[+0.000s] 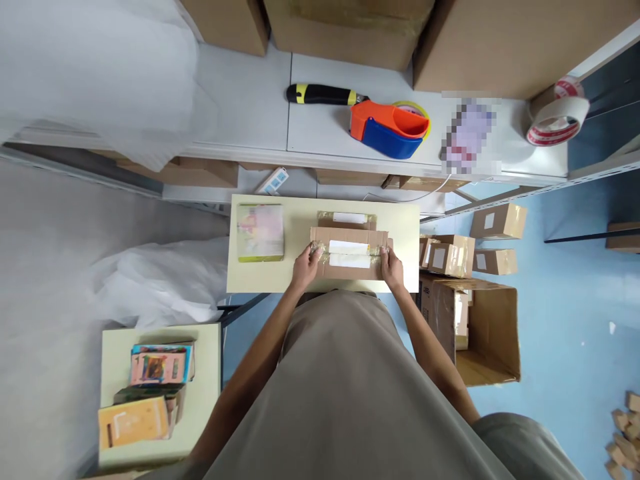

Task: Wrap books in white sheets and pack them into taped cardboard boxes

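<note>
left hand (305,267): your fingers are clamped on the left end of the cardboard box (349,271).
right hand (393,268): you grip the same box by its right end.
cardboard box: between your hands, near your edge of the counter (300,220), white labels (349,261) showing.
second box (347,225): just beyond the one you hold.
tape dispenser (387,127): on the shelf (240,100) ahead of you.

No wording can be read, the white labels (349,261) on the cardboard (345,273) between the left hand (304,268) and the right hand (393,269) being illegible.
</note>
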### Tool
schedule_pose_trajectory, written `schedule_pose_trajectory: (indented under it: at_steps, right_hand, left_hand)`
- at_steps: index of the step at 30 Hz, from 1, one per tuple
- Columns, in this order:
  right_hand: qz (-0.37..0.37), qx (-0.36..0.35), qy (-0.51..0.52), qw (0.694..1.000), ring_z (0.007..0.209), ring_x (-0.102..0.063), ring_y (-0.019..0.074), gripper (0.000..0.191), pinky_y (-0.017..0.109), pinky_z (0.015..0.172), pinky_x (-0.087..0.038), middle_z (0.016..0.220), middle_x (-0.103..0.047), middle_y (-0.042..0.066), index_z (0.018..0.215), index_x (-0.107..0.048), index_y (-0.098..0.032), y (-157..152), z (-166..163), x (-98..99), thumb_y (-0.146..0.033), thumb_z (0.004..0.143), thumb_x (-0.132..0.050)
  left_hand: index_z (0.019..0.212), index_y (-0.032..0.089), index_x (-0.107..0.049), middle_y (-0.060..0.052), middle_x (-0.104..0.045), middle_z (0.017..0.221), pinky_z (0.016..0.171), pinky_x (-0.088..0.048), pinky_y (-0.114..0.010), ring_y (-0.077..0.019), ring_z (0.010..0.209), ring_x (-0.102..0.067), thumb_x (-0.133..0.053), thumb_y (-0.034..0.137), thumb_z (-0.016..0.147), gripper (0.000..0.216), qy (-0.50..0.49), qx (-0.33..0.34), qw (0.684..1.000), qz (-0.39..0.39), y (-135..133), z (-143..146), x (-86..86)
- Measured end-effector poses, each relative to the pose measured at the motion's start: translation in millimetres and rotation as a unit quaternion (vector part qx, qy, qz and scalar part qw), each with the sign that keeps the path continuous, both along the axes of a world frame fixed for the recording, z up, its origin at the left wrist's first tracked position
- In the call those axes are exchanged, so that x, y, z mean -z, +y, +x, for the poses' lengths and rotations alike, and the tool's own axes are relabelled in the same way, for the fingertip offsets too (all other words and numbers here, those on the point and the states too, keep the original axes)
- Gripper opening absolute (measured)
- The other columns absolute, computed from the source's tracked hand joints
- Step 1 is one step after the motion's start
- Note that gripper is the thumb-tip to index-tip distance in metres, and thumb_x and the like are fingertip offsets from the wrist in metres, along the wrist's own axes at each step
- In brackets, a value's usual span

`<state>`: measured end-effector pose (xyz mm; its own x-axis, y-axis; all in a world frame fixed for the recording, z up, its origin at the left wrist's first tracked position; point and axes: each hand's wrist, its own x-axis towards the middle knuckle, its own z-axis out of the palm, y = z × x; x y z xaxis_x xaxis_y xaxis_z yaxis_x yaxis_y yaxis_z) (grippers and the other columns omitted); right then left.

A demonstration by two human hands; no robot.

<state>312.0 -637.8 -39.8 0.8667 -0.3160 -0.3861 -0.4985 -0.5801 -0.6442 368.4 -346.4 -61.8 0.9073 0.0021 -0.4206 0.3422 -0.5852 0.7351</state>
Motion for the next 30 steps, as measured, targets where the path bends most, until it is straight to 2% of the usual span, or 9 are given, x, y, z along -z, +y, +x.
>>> schedule_pose_trajectory:
  at_steps: [3, 5, 8, 10, 13, 18, 22, 27, 30]
  right_hand:
    - [0.039, -0.007, -0.015, 0.999, 0.102, -0.074, 0.0345, 0.078, 0.042, 0.088, -0.058, 0.113, -0.082, 0.016, 0.145, -0.066, -0.016, 7.8, -6.4, -22.1, -0.074, 0.111, -0.026]
    - [0.052, -0.021, -0.052, 0.997, 0.116, -0.072, 0.0343, 0.073, 0.044, 0.097, -0.059, 0.127, -0.08, 0.017, 0.146, -0.067, -0.018, 15.5, -12.6, -39.7, -0.072, 0.112, -0.032]
    - [0.057, -0.043, -0.117, 0.991, 0.141, -0.061, 0.0344, 0.065, 0.049, 0.112, -0.056, 0.151, -0.068, 0.019, 0.149, -0.069, -0.02, 27.2, -21.4, -60.3, -0.067, 0.112, -0.043]
    - [0.065, -0.045, -0.13, 0.988, 0.146, -0.058, 0.0331, 0.063, 0.049, 0.113, -0.058, 0.157, -0.061, 0.019, 0.15, -0.069, -0.021, 32.6, -25.4, -64.7, -0.066, 0.111, -0.049]
    - [0.101, -0.04, -0.116, 0.987, 0.14, -0.063, 0.032, 0.065, 0.048, 0.11, -0.061, 0.154, -0.062, 0.019, 0.148, -0.071, -0.021, 35.6, -28.6, -53.8, -0.069, 0.109, -0.051]
    - [0.167, -0.025, -0.032, 0.985, 0.129, -0.071, 0.0336, 0.078, 0.048, 0.1, -0.065, 0.148, -0.068, 0.021, 0.135, -0.077, -0.018, 33.7, -37.4, -10.9, -0.083, 0.103, -0.047]
    - [0.169, -0.034, 0.02, 0.985, 0.123, -0.074, 0.0329, 0.083, 0.049, 0.1, -0.065, 0.145, -0.072, 0.022, 0.123, -0.079, -0.017, 26.9, -40.9, 13.5, -0.09, 0.096, -0.05]
    - [0.148, 0.04, 0.007, 0.988, 0.124, -0.075, 0.0356, 0.094, 0.052, 0.103, -0.064, 0.139, -0.075, 0.026, 0.128, -0.076, -0.014, 13.6, -7.9, 25.2, -0.096, 0.088, -0.054]
    - [0.188, 0.06, 0.02, 0.98, 0.121, -0.077, 0.0352, 0.097, 0.05, 0.101, -0.064, 0.134, -0.078, 0.025, 0.125, -0.076, -0.012, 14.2, 20.8, 26.9, -0.098, 0.085, -0.054]
  left_hand:
    - [0.126, 0.017, -0.075, -0.017, -0.08, 0.123, 0.1, -0.06, -0.039, -0.0288, 0.108, -0.076, -0.059, 0.045, 0.105, 0.039, -0.032, 0.016, 0.999, -0.025, 17.3, 2.7, -12.3]
    - [0.118, 0.017, -0.076, -0.017, -0.076, 0.128, 0.098, -0.062, -0.039, -0.0267, 0.102, -0.075, -0.065, 0.048, 0.099, 0.038, -0.062, 0.005, 0.998, -0.02, 34.5, 3.2, -23.8]
    - [0.113, 0.018, -0.077, -0.015, -0.072, 0.127, 0.091, -0.065, -0.037, -0.0235, 0.095, -0.075, -0.073, 0.052, 0.092, 0.04, -0.075, -0.022, 0.997, -0.027, 60.8, -1.5, -41.4]
    - [0.115, 0.02, -0.077, -0.012, -0.072, 0.127, 0.089, -0.067, -0.037, -0.0231, 0.096, -0.076, -0.074, 0.053, 0.09, 0.041, -0.072, -0.042, 0.995, -0.051, 73.9, -9.0, -48.1]
    - [0.119, 0.022, -0.075, -0.011, -0.074, 0.129, 0.092, -0.068, -0.039, -0.0254, 0.102, -0.078, -0.076, 0.049, 0.085, 0.043, -0.038, -0.086, 0.991, -0.098, 83.0, -24.7, -43.0]
    - [0.109, 0.02, -0.074, -0.013, -0.082, 0.114, 0.1, -0.065, -0.048, -0.0319, 0.107, -0.08, -0.075, 0.029, 0.075, 0.035, 0.092, -0.146, 0.979, -0.107, 77.7, -52.1, -5.5]
    - [0.101, 0.02, -0.074, -0.01, -0.084, 0.105, 0.099, -0.065, -0.049, -0.0296, 0.105, -0.08, -0.065, 0.025, 0.074, 0.03, 0.136, -0.171, 0.968, -0.121, 79.1, -60.4, 18.3]
    - [0.116, 0.019, -0.076, -0.014, -0.082, 0.124, 0.099, -0.063, -0.04, -0.0241, 0.112, -0.078, -0.06, 0.03, 0.081, 0.04, 0.087, -0.236, 0.958, -0.138, 89.2, -26.5, 26.6]
    - [0.116, 0.018, -0.076, -0.015, -0.081, 0.128, 0.1, -0.06, -0.038, -0.0229, 0.112, -0.076, -0.058, 0.029, 0.082, 0.04, 0.071, -0.246, 0.958, -0.133, 84.5, 8.7, 22.2]
